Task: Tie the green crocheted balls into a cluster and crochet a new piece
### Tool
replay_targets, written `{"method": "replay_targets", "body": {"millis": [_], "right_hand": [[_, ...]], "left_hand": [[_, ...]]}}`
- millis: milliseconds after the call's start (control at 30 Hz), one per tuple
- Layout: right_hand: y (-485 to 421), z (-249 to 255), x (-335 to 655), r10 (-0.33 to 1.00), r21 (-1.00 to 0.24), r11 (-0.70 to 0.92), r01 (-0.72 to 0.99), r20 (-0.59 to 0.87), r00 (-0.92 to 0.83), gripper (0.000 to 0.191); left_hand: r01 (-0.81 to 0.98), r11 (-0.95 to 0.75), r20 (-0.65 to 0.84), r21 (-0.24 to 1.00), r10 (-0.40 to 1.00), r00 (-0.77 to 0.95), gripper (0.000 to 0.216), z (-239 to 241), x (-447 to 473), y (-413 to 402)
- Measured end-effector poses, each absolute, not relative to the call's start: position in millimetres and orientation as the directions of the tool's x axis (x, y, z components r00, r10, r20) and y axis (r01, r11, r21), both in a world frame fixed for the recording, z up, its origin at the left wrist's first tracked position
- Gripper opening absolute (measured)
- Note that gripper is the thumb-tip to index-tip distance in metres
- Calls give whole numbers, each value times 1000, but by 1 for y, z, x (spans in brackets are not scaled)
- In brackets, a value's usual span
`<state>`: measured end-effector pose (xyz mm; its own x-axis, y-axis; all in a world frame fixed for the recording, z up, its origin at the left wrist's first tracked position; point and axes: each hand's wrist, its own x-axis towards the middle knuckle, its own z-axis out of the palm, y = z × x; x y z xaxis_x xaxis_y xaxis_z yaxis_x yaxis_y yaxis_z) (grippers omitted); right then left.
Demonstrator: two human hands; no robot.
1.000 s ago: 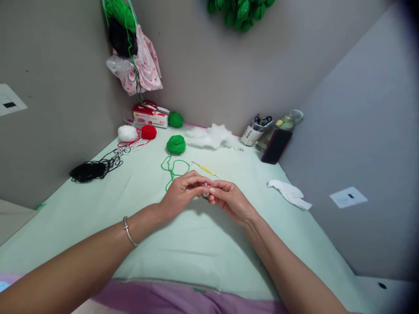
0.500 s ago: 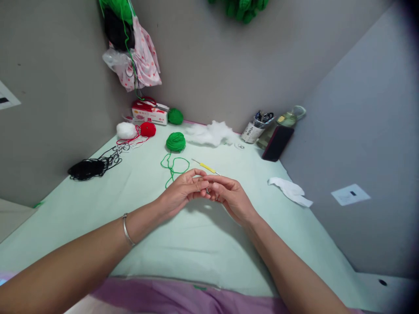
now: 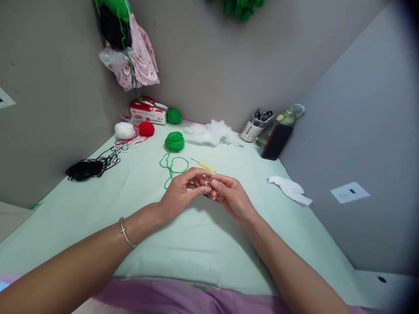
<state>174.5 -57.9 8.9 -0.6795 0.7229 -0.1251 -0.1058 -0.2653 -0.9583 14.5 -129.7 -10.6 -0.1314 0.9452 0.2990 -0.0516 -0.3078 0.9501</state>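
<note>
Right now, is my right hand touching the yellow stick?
Cannot tell. In the head view, the yellow stick's near end runs up to the edge of your right hand's fingers, but whether they meet or your hand is above doesn't show.

Light: soft, even | shadow: faint, on tablecloth | right edge: dark, blurred

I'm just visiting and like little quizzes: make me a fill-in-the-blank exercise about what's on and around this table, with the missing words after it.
1. The slim hook lying just beyond the left hand and the right hand has a grip coloured ____.
2. The ball of yarn nearest the hands is coloured ____.
3. The bracelet is worn on the person's ____ wrist.
4. The red-handled scissors lie on top of a white-and-red ____.

Missing words: yellow; green; left; box.
</note>
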Motion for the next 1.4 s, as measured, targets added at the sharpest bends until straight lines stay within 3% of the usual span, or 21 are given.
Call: {"method": "replay_targets", "body": {"millis": [233, 733, 1167, 1400], "right_hand": [[-58, 11, 174, 698, -947, -306, -94, -156, -699, 27], [-55, 5, 176, 689, -944, -319, -87, -168, -705, 23], [-54, 3, 177, 664, -946, -318, -67, -172, -727, 19], [-52, 3, 176, 637, -918, -379, -118, -167, -752, 25]], "left_hand": [[-114, -319, 310, 941, 946, -93, 14, -13, 16, -129], [-114, -277, 264, 954, 957, -121, 12, -13, 16, -127], [-141, -220, 215, 965, 975, -47, 8, -14, 14, -126], [-140, -201, 193, 970, 979, -73, 15, -9, 14, -126]]}}
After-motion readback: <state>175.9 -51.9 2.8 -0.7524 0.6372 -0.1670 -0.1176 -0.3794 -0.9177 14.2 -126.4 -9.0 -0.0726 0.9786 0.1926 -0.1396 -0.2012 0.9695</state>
